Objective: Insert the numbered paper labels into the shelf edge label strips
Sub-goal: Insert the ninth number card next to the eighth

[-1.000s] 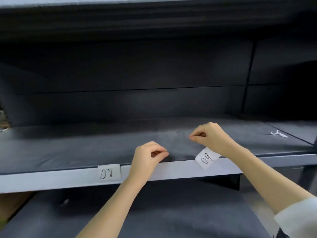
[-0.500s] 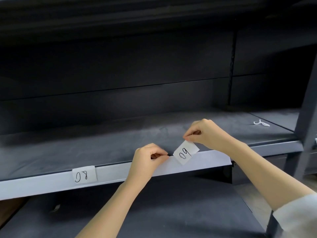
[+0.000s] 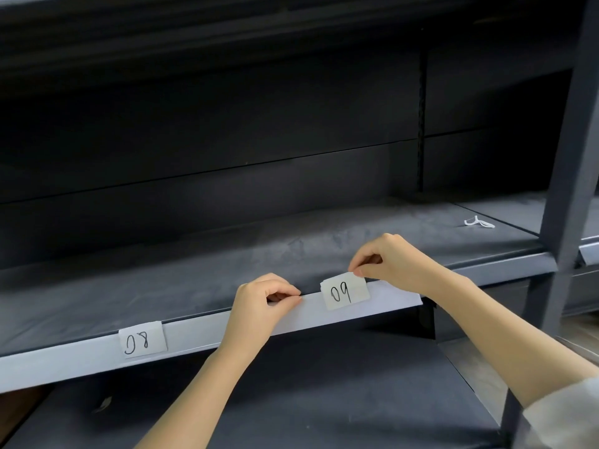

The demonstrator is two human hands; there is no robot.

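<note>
Label "09" [image 3: 345,292]: white paper slip, handwritten digits upright and legible, set against the front of the shelf edge label strip [image 3: 382,301], roughly square to it. Top edge of slip standing slightly above the strip's upper lip; lower edge short of the strip's bottom. Cannot tell whether seated behind the clear cover or merely laid against it.

Right hand [image 3: 393,260]: thumb and forefinger closed in a pinch on the top right corner of label "09", other fingers curled in above the shelf board [image 3: 162,286]. Wrist crossing the strip to the right of the slip.

Left hand [image 3: 259,306]: thumb and forefinger pinched together on the strip's upper lip, just left of label "09", apart from the slip itself. Nothing else visible in that grip. Forearm rising from below, across the front of the strip.

Label "08" [image 3: 143,339]: second white slip, sitting in the same strip well to the left of the left hand, slightly tilted, untouched.

Surroundings: dark grey shelving, upright post [image 3: 570,176] at right. Small white looped item [image 3: 479,222] lying on the shelf board far right, well apart from both hands; identity not clear. Pale sleeve cuff [image 3: 564,416] at lower right.
</note>
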